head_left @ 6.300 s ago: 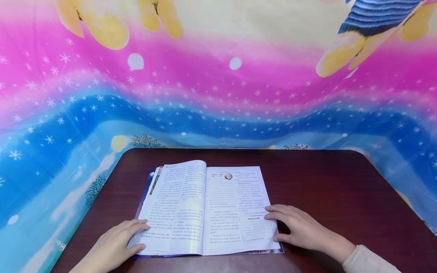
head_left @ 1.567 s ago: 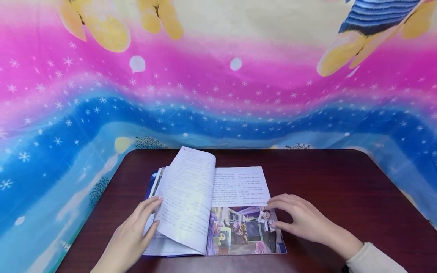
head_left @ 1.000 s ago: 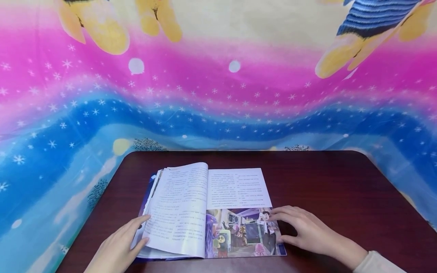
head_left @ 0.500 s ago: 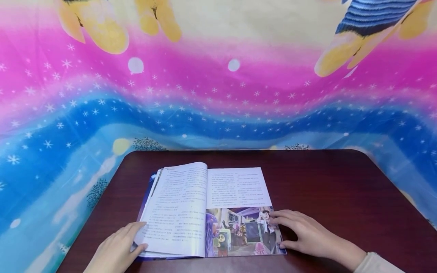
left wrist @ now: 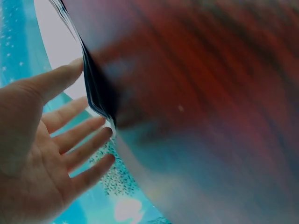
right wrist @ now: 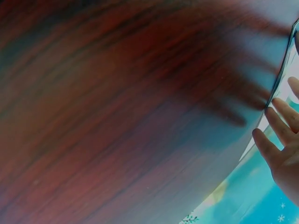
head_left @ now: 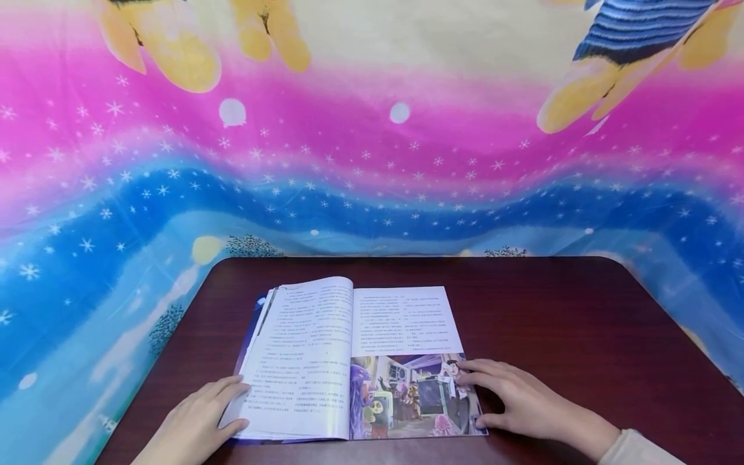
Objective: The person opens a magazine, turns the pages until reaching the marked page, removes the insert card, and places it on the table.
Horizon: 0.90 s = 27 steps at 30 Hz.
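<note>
An open magazine lies on the dark reddish-brown table. Its left page carries only text and bulges up near the spine. On the right page, text stands above a colourful cartoon picture. My left hand rests at the lower left edge, fingertips on the page margin; in the left wrist view its thumb touches the edge of the stacked pages and the other fingers are extended. My right hand lies at the lower right edge, fingertips over the picture's border, fingers loosely spread.
The glossy table has rounded far corners and extends beyond the magazine on both sides. A cloth backdrop in pink and blue with snowflakes hangs behind it and down along its sides.
A page has gone over from right to left under my left hand and settled flat, showing the cartoon picture. My left hand then slid down to the lower left edge; my right hand barely moved.
</note>
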Available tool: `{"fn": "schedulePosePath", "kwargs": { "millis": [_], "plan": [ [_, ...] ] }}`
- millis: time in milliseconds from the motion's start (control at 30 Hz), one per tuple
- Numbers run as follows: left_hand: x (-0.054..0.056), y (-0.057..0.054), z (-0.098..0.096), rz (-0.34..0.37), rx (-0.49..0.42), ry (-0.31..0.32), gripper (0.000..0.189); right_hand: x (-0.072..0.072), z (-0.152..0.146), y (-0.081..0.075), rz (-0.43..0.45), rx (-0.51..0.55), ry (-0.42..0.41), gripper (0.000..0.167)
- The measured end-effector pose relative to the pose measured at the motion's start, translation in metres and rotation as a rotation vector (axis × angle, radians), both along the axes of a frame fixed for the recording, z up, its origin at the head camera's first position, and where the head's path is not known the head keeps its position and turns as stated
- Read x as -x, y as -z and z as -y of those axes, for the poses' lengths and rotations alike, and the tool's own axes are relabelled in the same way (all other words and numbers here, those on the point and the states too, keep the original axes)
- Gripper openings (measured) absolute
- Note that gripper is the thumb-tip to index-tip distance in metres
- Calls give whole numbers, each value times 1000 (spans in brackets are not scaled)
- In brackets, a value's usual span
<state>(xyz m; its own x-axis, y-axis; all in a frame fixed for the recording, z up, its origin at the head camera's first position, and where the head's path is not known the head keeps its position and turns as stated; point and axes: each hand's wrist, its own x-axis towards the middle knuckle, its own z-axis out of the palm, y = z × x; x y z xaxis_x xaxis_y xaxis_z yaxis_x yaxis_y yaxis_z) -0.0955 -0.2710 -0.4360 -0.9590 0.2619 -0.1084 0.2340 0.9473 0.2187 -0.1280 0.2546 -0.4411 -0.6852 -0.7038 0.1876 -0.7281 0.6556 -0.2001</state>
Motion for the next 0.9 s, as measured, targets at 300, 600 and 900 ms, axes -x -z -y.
{"fn": "schedulePosePath", "kwargs": {
  "millis": [300, 600, 900],
  "plan": [
    [2, 1, 6, 14, -50, 60, 54, 0, 2, 3, -47, -8, 4, 57],
    [3, 3, 9, 65, -81, 59, 51, 2, 5, -2, 5, -27, 28, 55],
    [5, 3, 10, 79, -95, 42, 51, 9, 10, -11, 43, -19, 68, 47]
  ]
}}
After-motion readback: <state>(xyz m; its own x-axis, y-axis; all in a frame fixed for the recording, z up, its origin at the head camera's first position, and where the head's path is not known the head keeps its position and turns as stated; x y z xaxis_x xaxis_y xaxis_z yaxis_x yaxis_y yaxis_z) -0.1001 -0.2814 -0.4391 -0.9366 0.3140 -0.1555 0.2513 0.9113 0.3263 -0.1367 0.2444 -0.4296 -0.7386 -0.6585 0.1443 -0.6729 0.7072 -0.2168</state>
